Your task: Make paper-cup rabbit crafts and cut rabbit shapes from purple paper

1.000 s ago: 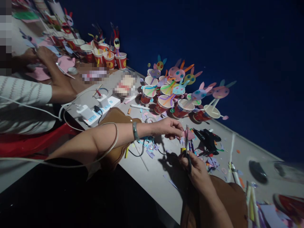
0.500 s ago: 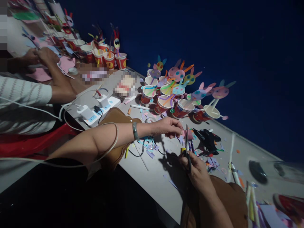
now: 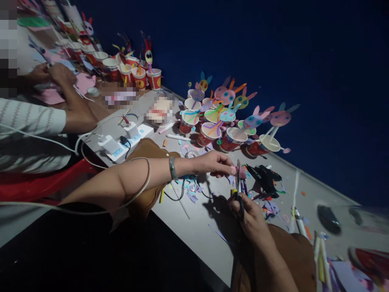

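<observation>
L hand (image 3: 217,164) pinches a small pink paper (image 3: 242,172) btwn thumb + fingers. R hand (image 3: 251,217) grips scissors (image 3: 238,176), fingers round the black handles; blades point up, right at the paper. Can't tell if blades are biting. Paper + scissors held above the desk (image 3: 209,245), near its middle.

Clutter: black tool (image 3: 267,180) just beyond/right of the paper, poss. glue gun, can't confirm. Purple pens (image 3: 244,187) right behind the blades, partly hidden. Paper scraps (image 3: 193,190) + thin black cord (image 3: 174,199) below L wrist; clear tape roll (image 3: 192,154) just behind it. White pen (image 3: 178,138) farther back.

In the way: white cable (image 3: 91,212) loops over L forearm. Brown pad (image 3: 147,148) under that arm, 2nd brown pad (image 3: 293,251) beside R forearm. Power strip (image 3: 142,134) w/ white chargers (image 3: 108,144) upper left of the arm.

Back edge: cluster of red paper cups (image 3: 206,140) w/ colored bunny-type heads (image 3: 226,97) on sticks, apart from both hands. More red cups (image 3: 154,80) far left, near co-worker's hands (image 3: 62,75); what those hold is unclear. Dark rounded obj. (image 3: 329,219) at right, blurry, maybe a mouse. Purple paper (image 3: 346,275) etc. lower R corner.
</observation>
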A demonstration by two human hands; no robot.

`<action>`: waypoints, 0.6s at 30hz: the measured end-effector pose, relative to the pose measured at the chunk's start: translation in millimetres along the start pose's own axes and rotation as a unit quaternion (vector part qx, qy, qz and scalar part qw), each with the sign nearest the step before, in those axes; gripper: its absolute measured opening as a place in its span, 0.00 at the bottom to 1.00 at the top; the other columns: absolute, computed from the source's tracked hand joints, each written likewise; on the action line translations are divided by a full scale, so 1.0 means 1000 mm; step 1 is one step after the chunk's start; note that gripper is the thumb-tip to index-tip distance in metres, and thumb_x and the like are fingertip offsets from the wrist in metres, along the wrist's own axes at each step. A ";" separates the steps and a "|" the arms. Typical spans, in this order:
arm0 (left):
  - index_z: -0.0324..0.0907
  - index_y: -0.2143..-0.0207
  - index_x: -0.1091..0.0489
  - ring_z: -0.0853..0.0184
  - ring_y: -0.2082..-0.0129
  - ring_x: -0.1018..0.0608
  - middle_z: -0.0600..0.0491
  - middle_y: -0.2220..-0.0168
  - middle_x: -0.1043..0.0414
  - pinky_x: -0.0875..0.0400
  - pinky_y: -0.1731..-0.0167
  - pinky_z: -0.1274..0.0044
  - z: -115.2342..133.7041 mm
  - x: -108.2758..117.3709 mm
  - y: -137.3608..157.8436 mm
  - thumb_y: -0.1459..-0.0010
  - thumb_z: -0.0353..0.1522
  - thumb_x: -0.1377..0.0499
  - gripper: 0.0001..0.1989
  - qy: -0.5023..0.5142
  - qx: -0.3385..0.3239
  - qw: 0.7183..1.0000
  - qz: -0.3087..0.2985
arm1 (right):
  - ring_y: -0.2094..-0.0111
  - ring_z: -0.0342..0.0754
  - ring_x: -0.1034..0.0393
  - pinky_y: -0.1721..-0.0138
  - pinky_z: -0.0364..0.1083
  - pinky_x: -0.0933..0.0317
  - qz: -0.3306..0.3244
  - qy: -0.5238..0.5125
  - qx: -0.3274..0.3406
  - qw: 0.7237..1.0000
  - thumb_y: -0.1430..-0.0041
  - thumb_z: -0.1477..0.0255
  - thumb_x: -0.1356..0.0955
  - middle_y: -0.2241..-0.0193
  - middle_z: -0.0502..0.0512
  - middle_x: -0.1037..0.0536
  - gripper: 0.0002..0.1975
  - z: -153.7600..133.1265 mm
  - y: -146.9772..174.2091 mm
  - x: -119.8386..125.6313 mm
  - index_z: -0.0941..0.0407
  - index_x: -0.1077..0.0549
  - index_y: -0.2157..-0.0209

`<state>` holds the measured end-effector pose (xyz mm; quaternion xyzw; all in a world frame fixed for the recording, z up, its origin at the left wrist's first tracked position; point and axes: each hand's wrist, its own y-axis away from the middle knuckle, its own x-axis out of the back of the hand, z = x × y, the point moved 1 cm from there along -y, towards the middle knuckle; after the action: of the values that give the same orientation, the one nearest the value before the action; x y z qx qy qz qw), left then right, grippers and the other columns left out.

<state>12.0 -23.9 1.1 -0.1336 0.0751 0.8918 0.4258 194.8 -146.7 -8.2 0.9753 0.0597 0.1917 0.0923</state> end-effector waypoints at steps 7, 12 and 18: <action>0.36 0.72 0.32 0.79 0.82 0.34 0.58 0.78 0.34 0.47 0.81 0.81 0.002 -0.001 0.001 0.49 0.40 0.35 0.15 0.004 -0.006 1.000 0.005 | 0.79 0.41 0.50 0.79 0.42 0.51 -0.001 0.006 -0.003 1.000 0.48 0.53 0.31 0.81 0.46 0.41 0.21 0.001 0.000 -0.001 0.54 0.40 0.78; 0.37 0.72 0.33 0.79 0.82 0.34 0.58 0.78 0.34 0.47 0.82 0.81 0.002 0.000 0.001 0.48 0.40 0.35 0.15 0.005 -0.012 1.000 0.018 | 0.79 0.41 0.51 0.79 0.42 0.52 0.000 0.010 -0.006 1.000 0.47 0.54 0.32 0.81 0.46 0.42 0.20 0.001 0.000 -0.001 0.53 0.40 0.78; 0.37 0.72 0.33 0.79 0.82 0.34 0.58 0.79 0.34 0.47 0.81 0.81 0.004 0.000 0.001 0.48 0.39 0.36 0.14 0.000 0.000 1.000 0.017 | 0.79 0.41 0.49 0.78 0.42 0.51 -0.002 0.002 -0.016 1.000 0.50 0.57 0.29 0.81 0.46 0.41 0.19 -0.003 0.000 -0.003 0.54 0.40 0.79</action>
<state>10.5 -23.9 5.3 -0.1324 0.0770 0.8989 0.4105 190.8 -146.9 -6.3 0.9731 0.0586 0.1948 0.1078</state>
